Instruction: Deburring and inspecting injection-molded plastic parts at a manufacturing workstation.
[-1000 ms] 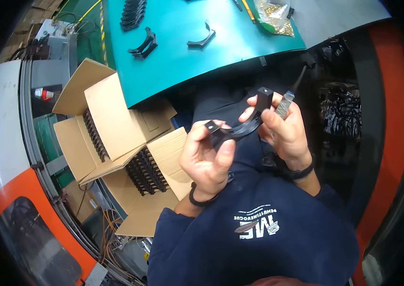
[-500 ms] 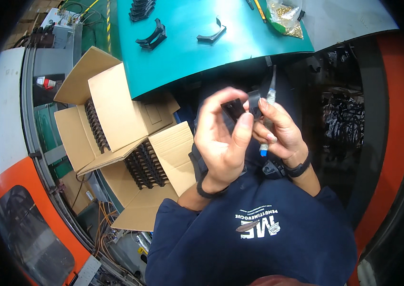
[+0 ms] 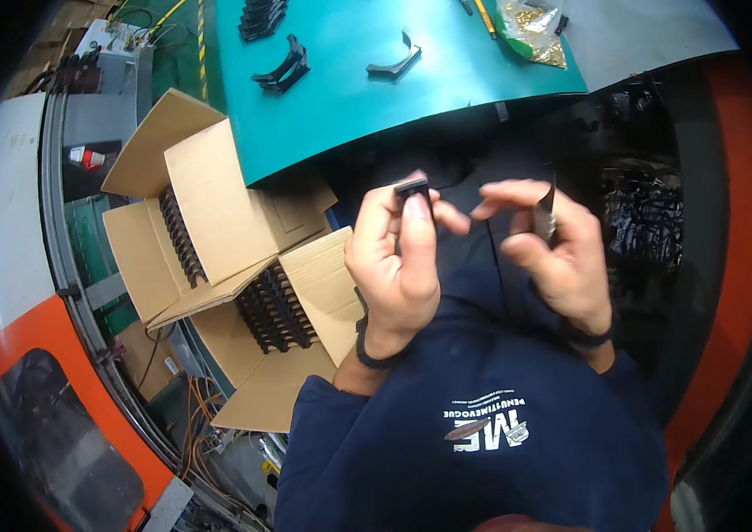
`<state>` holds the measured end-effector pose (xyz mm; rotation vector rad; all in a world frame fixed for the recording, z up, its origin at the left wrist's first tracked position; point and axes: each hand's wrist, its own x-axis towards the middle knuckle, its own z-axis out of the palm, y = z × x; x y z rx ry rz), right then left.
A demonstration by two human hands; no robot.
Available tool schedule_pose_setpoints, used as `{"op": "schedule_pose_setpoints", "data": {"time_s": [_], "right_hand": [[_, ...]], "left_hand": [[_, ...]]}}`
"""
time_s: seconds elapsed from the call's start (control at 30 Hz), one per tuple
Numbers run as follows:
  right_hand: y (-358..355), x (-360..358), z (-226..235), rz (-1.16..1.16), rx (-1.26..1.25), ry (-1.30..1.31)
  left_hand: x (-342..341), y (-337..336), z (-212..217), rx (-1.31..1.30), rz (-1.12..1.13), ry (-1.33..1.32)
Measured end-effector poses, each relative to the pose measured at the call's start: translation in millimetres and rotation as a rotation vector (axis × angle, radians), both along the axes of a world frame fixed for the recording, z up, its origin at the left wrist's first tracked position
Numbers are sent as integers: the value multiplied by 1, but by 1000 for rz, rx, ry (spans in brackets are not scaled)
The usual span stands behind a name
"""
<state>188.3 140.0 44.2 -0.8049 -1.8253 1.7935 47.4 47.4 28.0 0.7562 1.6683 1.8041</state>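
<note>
My left hand (image 3: 398, 257) pinches a black plastic part (image 3: 412, 188) between thumb and fingers, seen nearly end-on, so most of its shape is hidden. Apart from it, to the right, my right hand (image 3: 566, 253) curls around a slim knife (image 3: 549, 213). The knife's dark pointed blade sticks up past the fingers, and its pale wrapped handle is mostly covered by the hand. Both hands are raised in front of my body, below the table's near edge. On the green table (image 3: 340, 115) lie a single black curved bracket (image 3: 395, 58) and a couple of similar brackets (image 3: 284, 66) together.
A stack of black brackets (image 3: 262, 18) stands at the table's far left. A bag of brass-coloured small parts (image 3: 540, 35) and a yellow pen (image 3: 484, 18) lie at the right. Open cardboard boxes (image 3: 216, 177) with rows of black parts stand left of me.
My hands have drawn apart: the right, with the knife, has moved right and away from the black part. My left hand has shifted slightly left and turned the part more end-on.
</note>
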Motion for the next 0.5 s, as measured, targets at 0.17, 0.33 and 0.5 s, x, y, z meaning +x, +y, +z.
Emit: {"op": "schedule_pose_setpoints", "data": {"time_s": [0.17,0.33,0.5], "right_hand": [[3,-3,13,-160,539,-85],[-9,-20,21,-242,786,-130],[-15,-30,14,-261,875,-87]], "left_hand": [[1,-6,21,-32,32,-39],[2,-10,30,-53,-37,-38],[7,-7,31,-41,21,20]]}}
